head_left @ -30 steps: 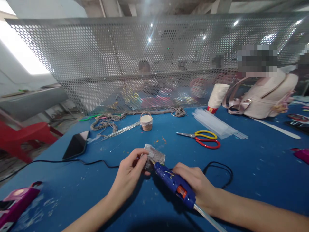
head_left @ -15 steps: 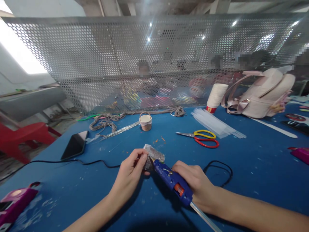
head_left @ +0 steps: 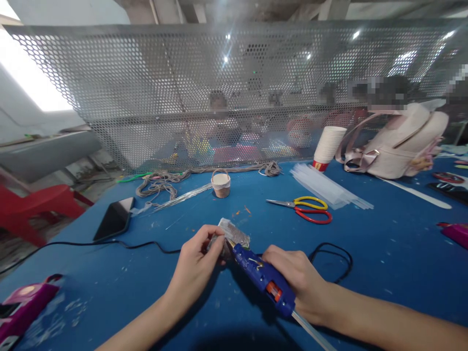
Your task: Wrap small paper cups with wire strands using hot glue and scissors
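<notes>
My right hand point(head_left: 288, 273) is wrapped round a blue hot glue gun point(head_left: 261, 273), with a clear glue stick point(head_left: 310, 329) poking out of its back end. The gun's nozzle points up and left, close to the fingertips of my left hand point(head_left: 201, 256). Those fingers pinch a small greyish, clear-wrapped piece point(head_left: 236, 233), partly covered by the hand and the nozzle. What exactly it is I cannot make out. Beyond it stands a tiny handled bucket point(head_left: 221, 185) with a pale top and brown base.
Scissors point(head_left: 310, 209) with yellow and red handles lie right of centre, near translucent strips point(head_left: 325, 187) and stacked paper cups point(head_left: 327, 146). A phone point(head_left: 115, 219), grey cord point(head_left: 157, 185) and a black cable point(head_left: 153, 245) are leftward. A pale backpack point(head_left: 398, 146) sits far right, before a perforated metal screen point(head_left: 164, 87).
Hardly anything differs. The glue gun's rear has shifted very slightly right and down, while its nozzle stays at the piece in my left hand.
</notes>
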`<state>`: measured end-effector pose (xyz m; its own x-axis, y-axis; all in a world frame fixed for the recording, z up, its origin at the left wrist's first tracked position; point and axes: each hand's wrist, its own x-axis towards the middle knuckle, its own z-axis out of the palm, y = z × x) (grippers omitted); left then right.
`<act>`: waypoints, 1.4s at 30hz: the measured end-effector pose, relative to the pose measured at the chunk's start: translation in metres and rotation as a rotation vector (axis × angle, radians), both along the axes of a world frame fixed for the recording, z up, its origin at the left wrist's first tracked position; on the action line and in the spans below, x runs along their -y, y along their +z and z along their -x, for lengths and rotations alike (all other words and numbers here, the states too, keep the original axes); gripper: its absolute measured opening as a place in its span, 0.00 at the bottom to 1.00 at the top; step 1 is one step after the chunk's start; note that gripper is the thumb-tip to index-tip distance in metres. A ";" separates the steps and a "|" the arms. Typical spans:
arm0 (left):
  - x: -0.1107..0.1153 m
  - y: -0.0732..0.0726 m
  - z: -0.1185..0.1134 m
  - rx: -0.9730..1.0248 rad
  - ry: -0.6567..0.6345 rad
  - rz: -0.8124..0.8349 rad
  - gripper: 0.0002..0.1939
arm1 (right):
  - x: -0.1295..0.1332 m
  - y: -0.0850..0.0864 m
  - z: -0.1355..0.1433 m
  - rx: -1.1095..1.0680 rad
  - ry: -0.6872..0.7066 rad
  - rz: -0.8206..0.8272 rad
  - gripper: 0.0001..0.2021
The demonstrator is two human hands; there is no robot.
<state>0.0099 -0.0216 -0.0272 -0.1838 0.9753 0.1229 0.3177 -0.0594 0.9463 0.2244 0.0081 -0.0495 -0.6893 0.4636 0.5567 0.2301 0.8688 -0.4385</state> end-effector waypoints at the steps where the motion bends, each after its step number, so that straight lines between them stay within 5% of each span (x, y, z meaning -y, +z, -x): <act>1: 0.000 0.000 0.000 0.003 -0.003 -0.001 0.10 | 0.000 0.000 0.000 0.006 -0.002 -0.008 0.06; 32: 0.001 -0.001 -0.002 -0.003 -0.013 0.015 0.12 | 0.002 0.001 -0.001 0.107 -0.057 -0.124 0.10; 42: 0.002 -0.002 0.000 -0.160 -0.035 -0.077 0.11 | 0.003 0.003 -0.003 0.134 -0.087 0.050 0.08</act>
